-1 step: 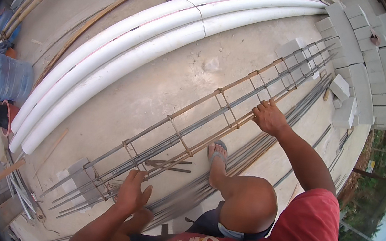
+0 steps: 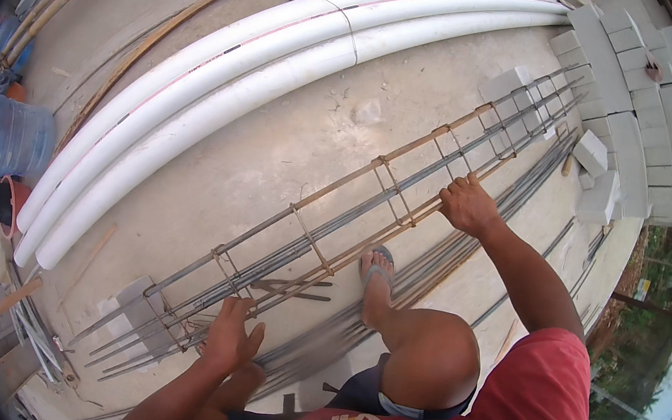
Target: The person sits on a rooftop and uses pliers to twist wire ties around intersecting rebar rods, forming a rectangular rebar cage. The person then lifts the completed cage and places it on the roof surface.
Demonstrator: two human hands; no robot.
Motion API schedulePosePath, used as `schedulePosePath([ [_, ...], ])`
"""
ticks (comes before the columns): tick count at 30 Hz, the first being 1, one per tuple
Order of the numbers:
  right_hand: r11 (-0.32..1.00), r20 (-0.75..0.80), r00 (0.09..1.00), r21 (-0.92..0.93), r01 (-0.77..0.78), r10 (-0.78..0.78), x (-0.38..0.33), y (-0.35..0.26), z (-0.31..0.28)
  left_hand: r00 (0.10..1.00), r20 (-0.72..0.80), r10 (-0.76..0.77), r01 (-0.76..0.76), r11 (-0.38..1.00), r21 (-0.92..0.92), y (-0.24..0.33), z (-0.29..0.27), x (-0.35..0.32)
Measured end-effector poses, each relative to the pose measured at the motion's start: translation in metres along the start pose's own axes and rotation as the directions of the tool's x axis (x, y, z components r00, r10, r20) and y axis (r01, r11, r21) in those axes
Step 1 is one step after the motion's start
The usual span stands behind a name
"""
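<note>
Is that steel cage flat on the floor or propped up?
Propped up: the cage lies across a grey block at left and a white block at right.

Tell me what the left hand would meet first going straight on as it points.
The left hand would most likely meet the near bars of the steel cage; it may already touch them, as depth is unclear.

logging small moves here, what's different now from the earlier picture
Nothing visibly changed in the work, only a very slight shift of view. No hold was taken or released: the right hand stays on a bar of the rebar cage, the left hand stays at its lower-left part. The white pipes lie as before.
</note>
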State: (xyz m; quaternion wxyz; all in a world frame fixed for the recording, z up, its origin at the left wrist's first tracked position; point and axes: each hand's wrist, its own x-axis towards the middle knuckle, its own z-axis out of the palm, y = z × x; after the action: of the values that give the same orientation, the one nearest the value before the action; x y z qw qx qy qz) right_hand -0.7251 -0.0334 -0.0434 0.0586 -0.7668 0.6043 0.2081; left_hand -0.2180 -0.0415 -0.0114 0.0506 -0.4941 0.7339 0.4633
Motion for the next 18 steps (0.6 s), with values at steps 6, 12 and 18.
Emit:
schedulePosePath([
  [6,0.993,0.086,0.993,0.091,0.072,-0.080,0.011,0.012,0.013,0.968,-0.212,-0.131,0.145,0.988,0.050,0.000,0.030,0.001],
  [12,0.979,0.372,0.924,0.205,0.011,-0.088,0.024,0.020,-0.010,0.971,-0.151,-0.187,0.199,0.977,0.074,-0.016,0.026,-0.001],
  [18,0.975,0.388,0.921,0.216,-0.055,-0.034,0.043,0.037,-0.091,0.936,-0.286,-0.206,0.248,0.961,0.120,0.007,-0.011,0.008],
])
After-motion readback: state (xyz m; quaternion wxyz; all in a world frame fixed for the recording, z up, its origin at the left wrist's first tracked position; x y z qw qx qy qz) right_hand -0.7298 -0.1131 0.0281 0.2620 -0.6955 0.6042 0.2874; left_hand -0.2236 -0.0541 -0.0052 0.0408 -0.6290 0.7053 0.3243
